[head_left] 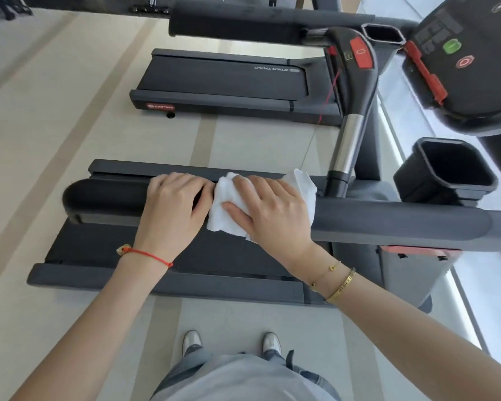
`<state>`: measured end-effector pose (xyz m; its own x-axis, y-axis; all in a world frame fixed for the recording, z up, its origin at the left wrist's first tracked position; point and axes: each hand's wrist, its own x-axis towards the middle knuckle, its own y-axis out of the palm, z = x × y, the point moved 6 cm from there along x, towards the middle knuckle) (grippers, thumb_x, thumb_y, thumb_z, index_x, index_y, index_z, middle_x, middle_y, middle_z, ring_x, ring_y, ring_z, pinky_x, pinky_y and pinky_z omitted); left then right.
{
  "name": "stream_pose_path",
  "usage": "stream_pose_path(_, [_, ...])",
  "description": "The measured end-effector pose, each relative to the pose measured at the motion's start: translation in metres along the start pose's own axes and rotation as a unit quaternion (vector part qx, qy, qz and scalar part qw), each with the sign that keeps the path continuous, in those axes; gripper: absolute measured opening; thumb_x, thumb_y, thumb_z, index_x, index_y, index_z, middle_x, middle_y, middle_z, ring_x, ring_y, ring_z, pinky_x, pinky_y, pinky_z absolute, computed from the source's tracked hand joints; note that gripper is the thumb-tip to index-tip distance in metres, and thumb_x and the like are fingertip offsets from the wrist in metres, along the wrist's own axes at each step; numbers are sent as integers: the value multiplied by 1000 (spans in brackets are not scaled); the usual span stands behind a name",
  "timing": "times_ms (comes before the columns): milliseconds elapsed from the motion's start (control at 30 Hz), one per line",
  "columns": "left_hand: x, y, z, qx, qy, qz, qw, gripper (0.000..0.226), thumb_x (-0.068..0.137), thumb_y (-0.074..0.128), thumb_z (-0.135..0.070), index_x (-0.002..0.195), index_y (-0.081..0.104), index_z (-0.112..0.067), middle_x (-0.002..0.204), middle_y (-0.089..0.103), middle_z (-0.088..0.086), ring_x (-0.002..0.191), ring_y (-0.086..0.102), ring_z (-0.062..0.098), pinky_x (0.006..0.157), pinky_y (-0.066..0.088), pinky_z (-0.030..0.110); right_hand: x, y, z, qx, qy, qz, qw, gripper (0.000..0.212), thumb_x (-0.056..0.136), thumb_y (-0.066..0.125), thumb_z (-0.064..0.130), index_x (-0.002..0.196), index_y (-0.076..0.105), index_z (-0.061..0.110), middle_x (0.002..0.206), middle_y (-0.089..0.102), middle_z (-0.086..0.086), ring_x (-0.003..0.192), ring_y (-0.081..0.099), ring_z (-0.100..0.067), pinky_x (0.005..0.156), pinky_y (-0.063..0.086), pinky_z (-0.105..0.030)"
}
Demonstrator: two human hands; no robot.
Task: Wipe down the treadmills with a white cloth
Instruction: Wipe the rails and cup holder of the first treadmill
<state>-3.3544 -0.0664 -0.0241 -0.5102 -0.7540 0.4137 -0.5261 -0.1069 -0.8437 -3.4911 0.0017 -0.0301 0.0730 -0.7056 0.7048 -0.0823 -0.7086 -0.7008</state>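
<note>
Treadmill handrail (388,218), the padded side bar of the nearer machine, runs left to right straight across in front of me, and that long axis is what the next stroke has to follow. White cloth (229,209) is draped over the bar about midway along it, bunched under my palm with a loose corner sticking up behind my knuckles. My right hand (269,209) lies on top of the cloth with fingers fairly flat, spread and curving over the bar, thumb down the near side, pressing the cloth down rather than clenching it. My left hand (174,204) sits just beside it on the bare bar, fingers curled over the top, touching the cloth's left edge and steadying the rail. Uncovered rail stretches away on both sides: the rounded free end to the left past my left hand, the longer run to the right toward the console (469,62). A second treadmill (223,82) stands beyond, well apart, not yet reached.
</note>
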Motion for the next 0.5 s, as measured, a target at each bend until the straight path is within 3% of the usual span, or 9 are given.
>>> stream_pose_path(233, [-7, -32, 74, 7, 2, 0, 1000, 22, 96, 51, -16, 87, 70, -11, 83, 70, -1, 83, 64, 26, 88, 44, 43, 37, 22, 61, 8, 56, -20, 998, 43, 98, 43, 46, 81, 67, 14, 55, 47, 1, 49, 43, -19, 51, 37, -30])
stream_pose_path(333, [-9, -42, 98, 2, 9, 7, 1000, 24, 97, 49, -18, 90, 71, -10, 88, 71, 0, 88, 64, 27, 90, 45, 46, 48, 29, 82, 9, 75, -15, 997, 43, 97, 43, 44, 68, 56, 14, 51, 41, 0, 46, 38, -20, 48, 34, -31])
stream_pose_path(500, [-16, -60, 132, -4, 0, -2, 1000, 23, 97, 47, -9, 87, 68, -11, 88, 69, 0, 89, 62, 28, 88, 43, 44, 69, 42, 124, 21, 93, -2, 995, 42, 95, 45, 43, 65, 52, 15, 49, 40, 0, 45, 38, -20, 48, 33, -31])
